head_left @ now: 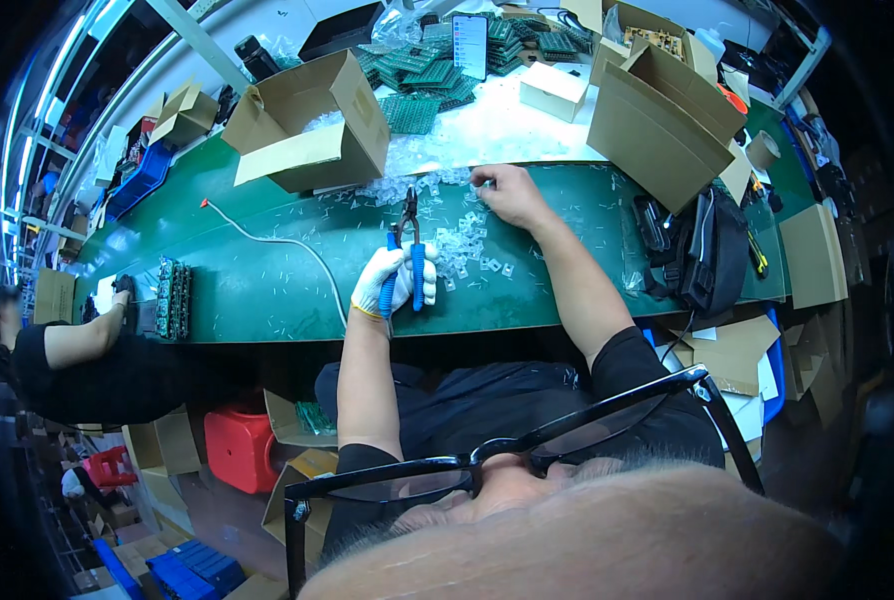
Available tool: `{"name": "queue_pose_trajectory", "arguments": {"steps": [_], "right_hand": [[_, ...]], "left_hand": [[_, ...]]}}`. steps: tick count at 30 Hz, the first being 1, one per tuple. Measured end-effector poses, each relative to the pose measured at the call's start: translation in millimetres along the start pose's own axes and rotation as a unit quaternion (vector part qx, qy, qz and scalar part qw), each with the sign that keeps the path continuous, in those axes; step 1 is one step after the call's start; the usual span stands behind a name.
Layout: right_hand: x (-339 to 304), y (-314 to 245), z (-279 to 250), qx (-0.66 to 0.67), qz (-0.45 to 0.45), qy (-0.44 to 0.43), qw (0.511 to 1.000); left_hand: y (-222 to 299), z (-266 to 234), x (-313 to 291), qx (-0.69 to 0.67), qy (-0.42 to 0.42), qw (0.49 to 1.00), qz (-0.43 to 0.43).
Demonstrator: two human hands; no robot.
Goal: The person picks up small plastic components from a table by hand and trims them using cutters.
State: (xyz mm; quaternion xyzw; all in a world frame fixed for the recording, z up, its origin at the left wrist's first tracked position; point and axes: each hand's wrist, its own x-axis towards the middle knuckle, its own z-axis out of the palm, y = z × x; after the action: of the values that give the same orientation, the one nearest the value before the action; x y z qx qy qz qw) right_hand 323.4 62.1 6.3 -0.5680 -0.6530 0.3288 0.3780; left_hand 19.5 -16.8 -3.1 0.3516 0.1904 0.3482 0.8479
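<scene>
My left hand (380, 272), in a white knit glove, is closed around blue-handled pliers (410, 218). Their jaws point away from me, above the green table, and the handles are spread a little apart. Small clear plastic pieces (459, 243) lie loose just right of the pliers. At the far side of this heap is my bare right hand (512, 196), fingers curled and tips together among more clear pieces. Whatever the fingertips may hold is too small to make out.
An open cardboard box (312, 125) stands at the far left, another (662, 130) at the far right. Green circuit boards (412, 112) are piled behind, with a phone (470, 47) upright among them. A black bag (705, 250) lies right; a white cable (277, 238) curves left. A co-worker's arm (87, 340) rests further left.
</scene>
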Motion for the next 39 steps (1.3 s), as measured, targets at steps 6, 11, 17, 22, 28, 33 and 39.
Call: {"name": "queue_pose_trajectory", "arguments": {"steps": [6,11,17,22,28,33,39], "right_hand": [[-3,6,18,-0.125,-0.107,0.026,0.986],[-6,0,16,-0.157,-0.075,0.016,0.985],[-10,-6,15,-0.198,-0.055,0.017,0.978],[-10,0,20,-0.194,-0.078,0.018,0.978],[-5,9,20,-0.119,-0.160,0.059,0.978],[-4,6,19,-0.126,-0.137,0.082,0.979],[-8,1,17,-0.179,-0.141,0.036,0.973]], "left_hand": [[-1,0,3,-0.017,-0.006,1.000,-0.016],[-1,-2,0,-0.013,-0.003,1.000,-0.018],[-2,-2,3,-0.018,-0.007,1.000,-0.024],[-1,-1,2,-0.010,0.001,1.000,-0.026],[0,4,4,-0.012,-0.006,1.000,-0.027],[0,4,2,-0.012,-0.001,1.000,-0.029],[0,3,1,-0.010,0.008,1.000,-0.024]]}}
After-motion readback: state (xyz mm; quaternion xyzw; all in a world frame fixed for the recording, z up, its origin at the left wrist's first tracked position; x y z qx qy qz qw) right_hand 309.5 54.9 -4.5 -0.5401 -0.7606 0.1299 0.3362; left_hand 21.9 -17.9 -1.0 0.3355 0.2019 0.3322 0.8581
